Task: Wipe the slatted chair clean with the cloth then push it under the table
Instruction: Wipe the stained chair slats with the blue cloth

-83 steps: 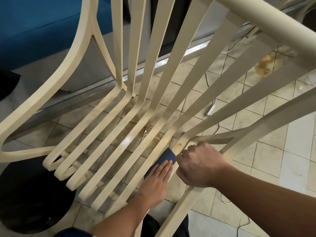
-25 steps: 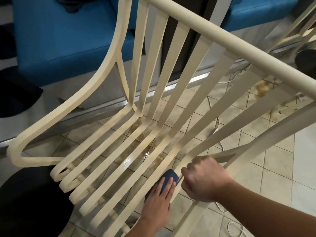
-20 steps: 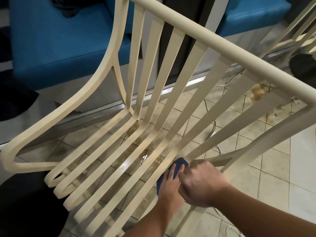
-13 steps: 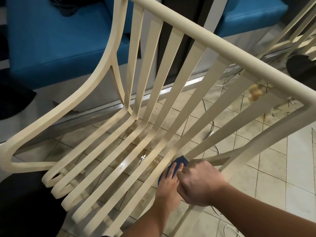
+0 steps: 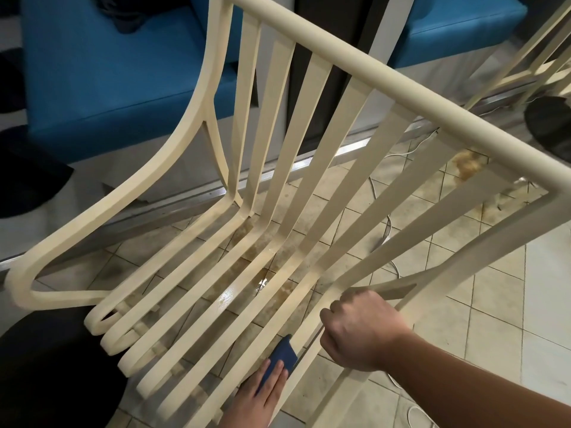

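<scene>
Slatted chair (image 5: 370, 75), cream, filling most of view, top rail cutting diagonally across upper right, seat slats sloping down to lower left. Pressing blue cloth (image 5: 282, 353) onto one of the rightmost seat slats, toward the seat's front end, with left hand (image 5: 262, 393); fingers straight and flat on top of cloth, nothing curled round it. Gripping chair's right side frame just beside cloth with right hand (image 5: 358, 332), fingers curled tight round the bar, knuckles up. Hands near, not touching. Through the slats: beige tiled floor (image 5: 494, 335) with brown stains, wet shiny patch (image 5: 228, 298) under seat middle. White cable (image 5: 386, 230) trailing over tiles right of seat. Blue cushioned seat (image 5: 108, 72) beyond chair back at upper left, another at upper right. Dark round shape (image 5: 46, 366) at lower left by seat front. Second cream chair frame (image 5: 543, 41) at top right corner, partly cut off.
</scene>
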`<move>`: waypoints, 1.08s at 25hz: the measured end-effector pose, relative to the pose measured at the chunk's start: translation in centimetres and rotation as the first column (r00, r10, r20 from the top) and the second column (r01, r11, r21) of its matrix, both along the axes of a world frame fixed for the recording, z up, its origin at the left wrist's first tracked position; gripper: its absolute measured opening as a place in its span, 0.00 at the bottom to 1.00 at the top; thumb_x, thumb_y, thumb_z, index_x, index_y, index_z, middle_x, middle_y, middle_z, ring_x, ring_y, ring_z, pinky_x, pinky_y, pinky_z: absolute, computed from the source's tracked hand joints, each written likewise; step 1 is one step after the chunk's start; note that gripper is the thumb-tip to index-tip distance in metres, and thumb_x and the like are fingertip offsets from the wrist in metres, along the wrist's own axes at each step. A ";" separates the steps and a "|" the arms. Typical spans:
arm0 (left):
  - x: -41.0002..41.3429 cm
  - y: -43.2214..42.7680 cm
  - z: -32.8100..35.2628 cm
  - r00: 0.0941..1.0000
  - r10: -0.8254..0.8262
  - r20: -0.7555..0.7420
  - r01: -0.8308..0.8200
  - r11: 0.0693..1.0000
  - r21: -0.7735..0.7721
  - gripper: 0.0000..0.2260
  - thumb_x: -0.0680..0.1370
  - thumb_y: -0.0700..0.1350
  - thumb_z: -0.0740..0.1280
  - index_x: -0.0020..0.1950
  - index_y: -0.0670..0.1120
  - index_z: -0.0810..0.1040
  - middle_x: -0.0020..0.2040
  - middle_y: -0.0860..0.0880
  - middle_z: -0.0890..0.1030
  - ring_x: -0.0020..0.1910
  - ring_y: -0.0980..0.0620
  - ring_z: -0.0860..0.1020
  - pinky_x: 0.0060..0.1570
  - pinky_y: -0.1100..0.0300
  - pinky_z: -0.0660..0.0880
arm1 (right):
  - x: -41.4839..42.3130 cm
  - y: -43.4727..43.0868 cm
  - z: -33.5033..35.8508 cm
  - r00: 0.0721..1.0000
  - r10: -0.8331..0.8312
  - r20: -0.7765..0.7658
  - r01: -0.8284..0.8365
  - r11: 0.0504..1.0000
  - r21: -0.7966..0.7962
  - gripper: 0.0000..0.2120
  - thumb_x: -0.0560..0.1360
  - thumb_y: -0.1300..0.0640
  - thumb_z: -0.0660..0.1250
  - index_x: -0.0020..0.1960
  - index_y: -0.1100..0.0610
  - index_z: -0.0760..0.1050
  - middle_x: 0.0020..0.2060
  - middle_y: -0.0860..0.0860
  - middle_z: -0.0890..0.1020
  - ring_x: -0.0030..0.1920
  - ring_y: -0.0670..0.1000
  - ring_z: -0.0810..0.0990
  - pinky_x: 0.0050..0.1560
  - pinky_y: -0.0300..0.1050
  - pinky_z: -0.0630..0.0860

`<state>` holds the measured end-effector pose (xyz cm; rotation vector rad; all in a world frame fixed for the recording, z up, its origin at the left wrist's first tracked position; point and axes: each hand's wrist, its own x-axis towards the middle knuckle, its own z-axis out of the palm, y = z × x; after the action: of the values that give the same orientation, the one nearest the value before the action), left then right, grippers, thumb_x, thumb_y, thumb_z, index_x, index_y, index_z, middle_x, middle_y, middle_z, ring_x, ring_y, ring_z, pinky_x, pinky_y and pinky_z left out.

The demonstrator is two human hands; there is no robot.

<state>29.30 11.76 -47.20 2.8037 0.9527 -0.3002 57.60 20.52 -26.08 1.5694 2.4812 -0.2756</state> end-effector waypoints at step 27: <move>6.5 2.8 12.2 0.523 0.845 -0.114 -0.075 -0.087 -0.993 0.11 0.86 0.45 0.62 0.64 0.52 0.81 0.57 0.48 0.86 0.60 0.53 0.83 0.61 0.57 0.77 | -0.3 0.1 0.1 0.998 -0.010 0.056 0.006 0.998 0.061 0.15 0.71 0.50 0.55 0.29 0.55 0.60 0.19 0.52 0.69 0.20 0.57 0.67 0.27 0.42 0.61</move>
<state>35.82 14.55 -35.03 0.9143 0.9991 0.1209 57.28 20.57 -25.95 1.5881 2.4627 -0.1561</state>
